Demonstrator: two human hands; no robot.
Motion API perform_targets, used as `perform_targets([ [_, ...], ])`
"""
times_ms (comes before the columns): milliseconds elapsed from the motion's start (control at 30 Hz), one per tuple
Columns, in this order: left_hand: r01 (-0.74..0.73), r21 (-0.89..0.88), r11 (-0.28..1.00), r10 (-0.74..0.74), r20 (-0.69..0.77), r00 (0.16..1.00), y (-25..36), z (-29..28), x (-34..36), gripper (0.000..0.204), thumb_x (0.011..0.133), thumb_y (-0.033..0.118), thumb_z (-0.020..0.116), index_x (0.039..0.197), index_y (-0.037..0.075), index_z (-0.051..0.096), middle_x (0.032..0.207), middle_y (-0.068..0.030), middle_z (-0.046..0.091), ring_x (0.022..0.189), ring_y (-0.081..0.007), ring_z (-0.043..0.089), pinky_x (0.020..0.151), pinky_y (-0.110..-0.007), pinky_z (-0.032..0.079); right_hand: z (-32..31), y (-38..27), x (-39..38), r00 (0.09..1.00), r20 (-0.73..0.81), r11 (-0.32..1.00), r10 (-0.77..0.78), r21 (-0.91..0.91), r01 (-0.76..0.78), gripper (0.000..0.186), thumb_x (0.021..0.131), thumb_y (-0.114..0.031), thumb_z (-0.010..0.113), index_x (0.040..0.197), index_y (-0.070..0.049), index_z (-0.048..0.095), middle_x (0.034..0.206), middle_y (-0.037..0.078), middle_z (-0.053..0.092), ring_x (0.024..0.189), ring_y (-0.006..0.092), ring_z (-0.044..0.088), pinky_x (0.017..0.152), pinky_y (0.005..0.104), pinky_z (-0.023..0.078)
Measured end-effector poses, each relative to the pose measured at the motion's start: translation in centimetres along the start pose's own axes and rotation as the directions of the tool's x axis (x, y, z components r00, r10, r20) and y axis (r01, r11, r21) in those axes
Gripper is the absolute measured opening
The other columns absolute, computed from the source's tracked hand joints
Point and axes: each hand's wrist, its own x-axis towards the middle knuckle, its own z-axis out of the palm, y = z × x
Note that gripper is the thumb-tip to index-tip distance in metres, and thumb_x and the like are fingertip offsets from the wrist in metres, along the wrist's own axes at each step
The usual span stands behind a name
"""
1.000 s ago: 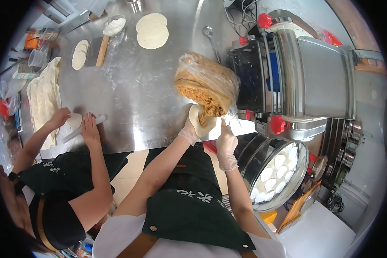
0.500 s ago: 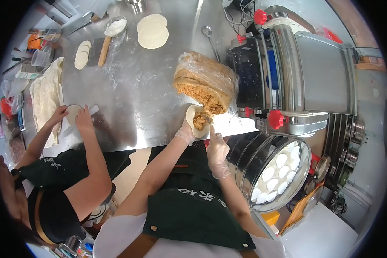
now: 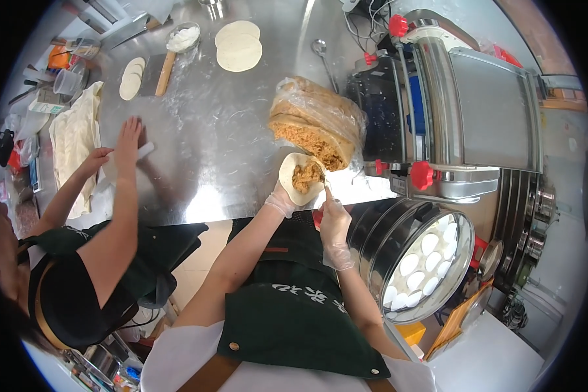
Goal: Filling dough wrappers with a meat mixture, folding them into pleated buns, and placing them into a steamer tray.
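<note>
My gloved left hand (image 3: 282,199) cups a round dough wrapper (image 3: 289,181) with a mound of orange-brown filling (image 3: 306,175) in its middle, just over the table's front edge. My gloved right hand (image 3: 335,219) is closed on a slim tool (image 3: 328,191), whose tip is at the wrapper's right rim; its shape is hard to make out. Just above them lies an opened plastic bag of filling (image 3: 313,117), its cut face showing the orange-brown mass. A metal spoon (image 3: 319,49) lies behind the bag.
Steel table (image 3: 196,130) bears dough rounds (image 3: 238,52), a flour bowl (image 3: 183,36), scraper (image 3: 155,75) and dough sheet (image 3: 75,150). A co-worker's hands (image 3: 130,130) work at left. Right stand a roller machine (image 3: 438,111) and, below it, a steel steamer (image 3: 372,242) with white pieces.
The wrapper has come slightly out from the bag's cut face and now faces up with filling centred; the tool shifted with it. The co-worker's right hand moved forward along the table.
</note>
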Motion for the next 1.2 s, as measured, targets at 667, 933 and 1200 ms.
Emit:
perform_targets([
  [667,0.070,-0.979,-0.192,-0.534,0.164,0.829,5.3,0.3,0.4,0.039,0.096,0.038,0.046,0.111,0.004,0.056,0.103,-0.0107,0.064,0.094,-0.0266,0.064,0.082,-0.040,0.056,-0.1,-1.1,-1.9,0.895,0.229,0.639,0.382,0.635,-0.435,0.045,0.092,0.006,0.046,0.137,-0.003,0.051,0.073,0.000,0.056,0.060,0.0070,0.048,0.054,0.0196,0.040],
  [933,0.025,-0.927,0.374,-0.337,-0.110,0.935,6.6,-0.6,0.1,0.036,0.097,0.030,0.048,0.121,0.004,0.055,0.117,-0.0133,0.062,0.107,-0.0260,0.060,0.092,-0.042,0.052,-2.5,-2.0,-2.1,0.979,-0.026,0.948,-0.200,0.247,0.201,0.035,0.095,0.005,0.047,0.129,0.004,0.056,0.079,0.001,0.058,0.064,0.0073,0.050,0.059,0.0221,0.045],
  [1200,0.030,-0.972,-0.233,-0.377,0.118,0.919,7.5,-1.9,0.2,0.035,0.097,0.035,0.046,0.107,0.004,0.060,0.103,-0.0125,0.065,0.096,-0.0276,0.063,0.088,-0.044,0.053,-2.0,-3.7,-2.4,0.986,-0.048,0.969,-0.158,0.183,0.164,0.035,0.095,0.003,0.049,0.129,-0.002,0.058,0.072,0.002,0.055,0.067,0.0103,0.052,0.067,0.0250,0.049],
])
